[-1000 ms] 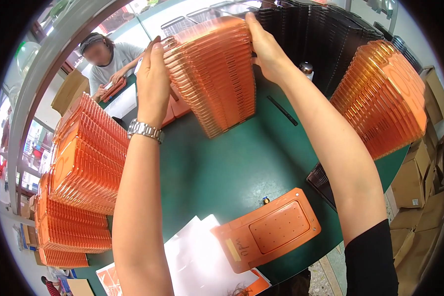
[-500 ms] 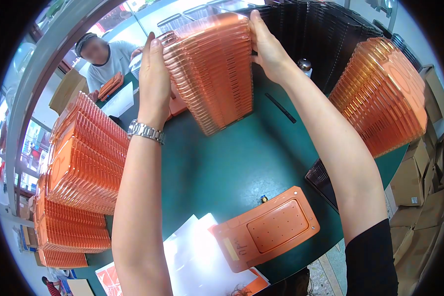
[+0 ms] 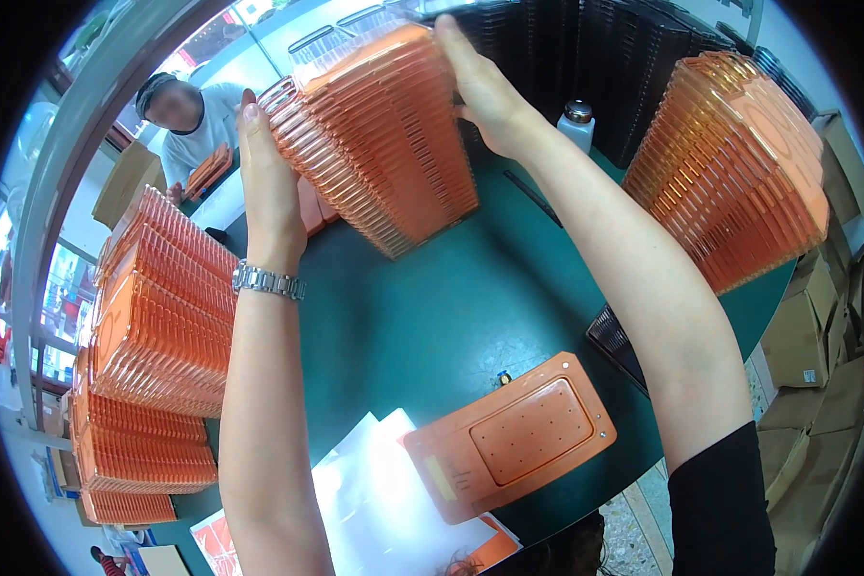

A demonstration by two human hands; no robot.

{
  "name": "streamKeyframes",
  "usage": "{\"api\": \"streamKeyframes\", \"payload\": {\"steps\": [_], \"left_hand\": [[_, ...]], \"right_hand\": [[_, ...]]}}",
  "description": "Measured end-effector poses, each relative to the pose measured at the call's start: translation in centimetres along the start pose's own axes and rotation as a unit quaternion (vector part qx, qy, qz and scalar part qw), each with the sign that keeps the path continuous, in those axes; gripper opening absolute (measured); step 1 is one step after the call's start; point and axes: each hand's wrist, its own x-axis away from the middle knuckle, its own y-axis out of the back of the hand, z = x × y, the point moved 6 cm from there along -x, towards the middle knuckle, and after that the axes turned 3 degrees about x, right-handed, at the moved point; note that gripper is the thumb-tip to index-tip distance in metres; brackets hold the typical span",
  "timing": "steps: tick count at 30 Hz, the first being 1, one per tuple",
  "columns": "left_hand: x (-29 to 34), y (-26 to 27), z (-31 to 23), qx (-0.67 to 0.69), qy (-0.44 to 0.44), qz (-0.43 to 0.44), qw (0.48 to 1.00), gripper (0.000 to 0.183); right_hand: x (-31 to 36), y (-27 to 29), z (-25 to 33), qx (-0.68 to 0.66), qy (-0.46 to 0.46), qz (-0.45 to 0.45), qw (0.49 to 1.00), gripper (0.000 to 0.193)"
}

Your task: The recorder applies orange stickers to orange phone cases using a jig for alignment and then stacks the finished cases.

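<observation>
A tall stack of nested translucent orange plastic trays stands at the far middle of the green table, its top leaning left. My left hand, below which is a silver watch, grips the upper left side, thumb toward me; the other fingers are hidden behind the trays. On the upper right side my right hand presses, its fingers partly hidden. Nearer me lies a flat orange fixture plate with a raised rounded frame and small holes. White sheets lie beside and partly under it.
More orange tray stacks stand on the left and right. Black tray stacks line the back, with a white bottle before them. A black strip lies on the table. Across it sits a person. Cardboard boxes stand at right.
The top of the tray stack has shifted left and tilted, both my hands moving with it. More of the white bottle now shows. The whole view has shifted slightly.
</observation>
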Motion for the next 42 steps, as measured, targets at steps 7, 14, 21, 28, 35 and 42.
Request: {"api": "streamKeyframes", "payload": {"steps": [7,14,21,28,35,42], "left_hand": [[0.9,-0.4,-0.6,0.022,0.021,0.009,1.000,0.078],[8.9,1.6,3.5,-0.026,0.174,-0.052,0.983,0.073],[29.9,7.5,-0.7,-0.309,0.109,0.267,0.906,0.054],[45.4,16.3,-11.8,-0.390,0.235,0.145,0.878,0.049],[54.8,12.4,-13.3,-0.451,0.222,0.140,0.853,0.052],[58.0,11.7,-13.2,-0.455,0.126,0.190,0.861,0.053]], "right_hand": [[-0.1,-0.1,-0.2,-0.013,0.002,0.021,1.000,0.097],[4.5,3.8,-0.6,0.009,-0.091,-0.097,0.991,0.109],[20.9,3.7,3.0,0.058,-0.172,0.024,0.983,0.083],[33.6,1.7,8.5,0.271,0.006,0.011,0.962,0.085],[40.5,-9.7,13.3,0.192,0.162,0.159,0.955,0.057],[43.1,-24.5,10.7,0.100,0.151,0.362,0.914,0.027]]}}
